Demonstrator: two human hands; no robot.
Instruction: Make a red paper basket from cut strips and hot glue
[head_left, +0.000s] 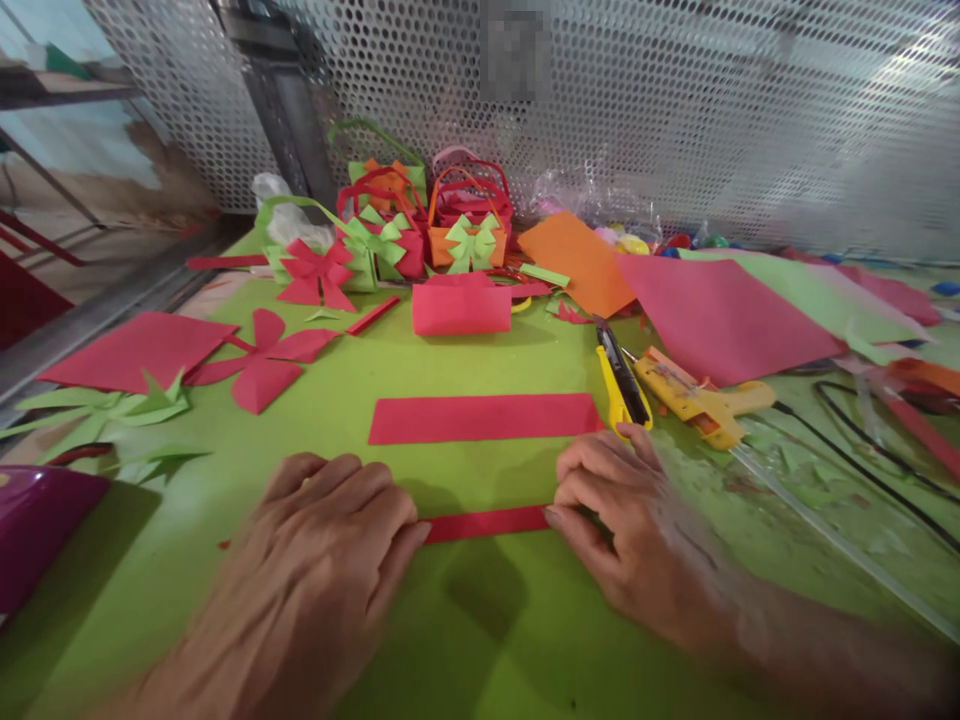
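Note:
Between my two hands a narrow red paper strip (487,524) is stretched low over the green table. My left hand (330,540) pinches its left end between thumb and fingers. At the other end, my right hand (622,510) closes on the strip with thumb and forefinger. A wider flat red paper strip (484,418) lies just beyond, its right end near my right knuckles. Farther back sits a folded red paper piece (461,308). A yellow and black utility knife (622,380) rests just past my right hand.
A yellow glue gun (690,395) with a cord lies at right. Small paper bags with bows (469,240) stand at the back before a perforated metal panel (420,80). Red sheets (727,315), an orange sheet (581,265) and cut red petals (262,360) surround the work area. A purple object (45,530) is at left.

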